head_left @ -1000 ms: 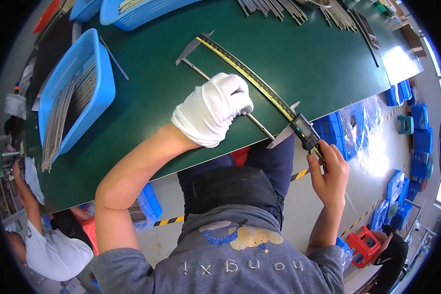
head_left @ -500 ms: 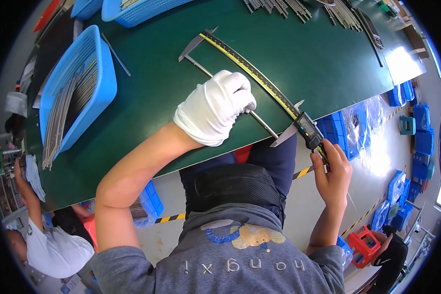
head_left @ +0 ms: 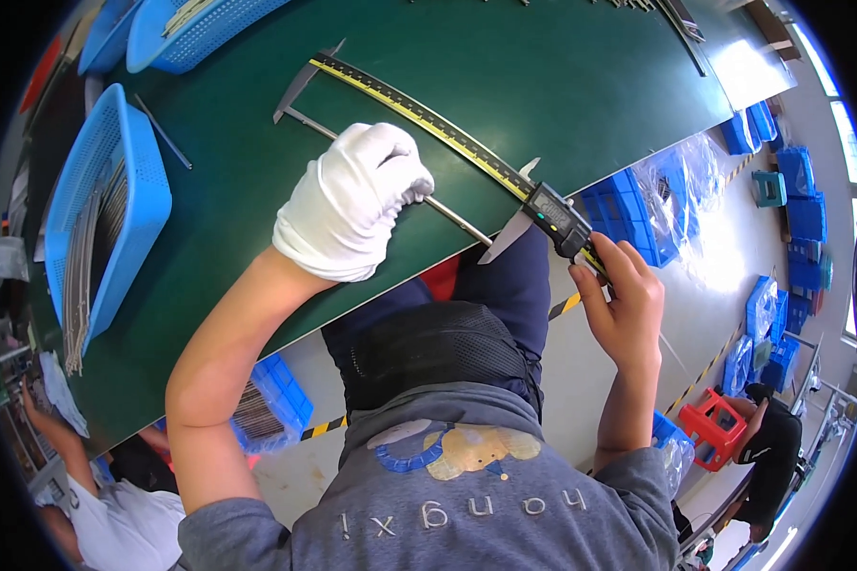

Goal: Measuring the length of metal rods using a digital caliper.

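Observation:
My left hand [head_left: 352, 205], in a white glove, is closed around a thin metal rod [head_left: 459, 221] over the green table. The rod lies between the jaws of a long digital caliper [head_left: 428, 122]. Its far end meets the fixed jaw [head_left: 297, 90], and its near end is at the sliding jaw [head_left: 507, 236] by the table edge. My bare right hand [head_left: 624, 295] grips the caliper's beam end, just beside the display unit [head_left: 554, 211], with thumb and fingers. The left fingertips are partly hidden by the glove.
A blue basket [head_left: 152, 195] of metal rods stands on the left of the green table [head_left: 238, 224], with a loose rod [head_left: 165, 133] beside it. Another blue basket [head_left: 205, 43] is farther back. Blue crates [head_left: 628, 214] sit beyond the right edge. Other people [head_left: 129, 523] are nearby.
The view has shifted, so table, hands and caliper appear farther left. Both hands keep their grips, and the rod stays between the caliper jaws.

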Available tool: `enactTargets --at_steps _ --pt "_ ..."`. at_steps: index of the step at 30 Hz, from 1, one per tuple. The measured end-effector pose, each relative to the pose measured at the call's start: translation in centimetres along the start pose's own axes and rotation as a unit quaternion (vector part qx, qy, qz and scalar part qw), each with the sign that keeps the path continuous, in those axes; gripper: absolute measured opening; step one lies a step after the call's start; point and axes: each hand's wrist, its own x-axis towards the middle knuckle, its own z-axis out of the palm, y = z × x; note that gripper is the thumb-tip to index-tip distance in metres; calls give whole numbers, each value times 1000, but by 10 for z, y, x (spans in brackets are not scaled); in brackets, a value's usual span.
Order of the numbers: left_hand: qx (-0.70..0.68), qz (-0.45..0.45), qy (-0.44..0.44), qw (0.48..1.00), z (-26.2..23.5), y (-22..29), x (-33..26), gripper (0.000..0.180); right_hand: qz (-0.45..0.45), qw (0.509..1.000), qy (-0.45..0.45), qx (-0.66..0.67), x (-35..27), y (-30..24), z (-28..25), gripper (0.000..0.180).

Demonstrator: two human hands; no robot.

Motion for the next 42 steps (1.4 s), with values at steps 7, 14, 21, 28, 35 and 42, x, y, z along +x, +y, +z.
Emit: enactTargets --at_steps 7,14,21,28,35,42 --pt "20 20 1 1000 -3 0 0 26 -5 1000 5 2 2 4 -1 31" --pt "24 8 -5 1000 -4 1 1 16 -4 1000 16 -3 1 5 1 29" --pt "33 55 -19 998 -13 2 2 22 -3 999 18 -33 2 4 6 30" --pt "-4 82 -39 996 -16 12 7 24 5 999 4 -34 -4 -4 3 30" --pt "-5 118 -34 992 -12 11 5 25 11 999 -5 -40 -14 -7 1 37" --pt "28 131 -98 986 -14 19 10 35 17 999 13 -37 -12 -4 0 35"
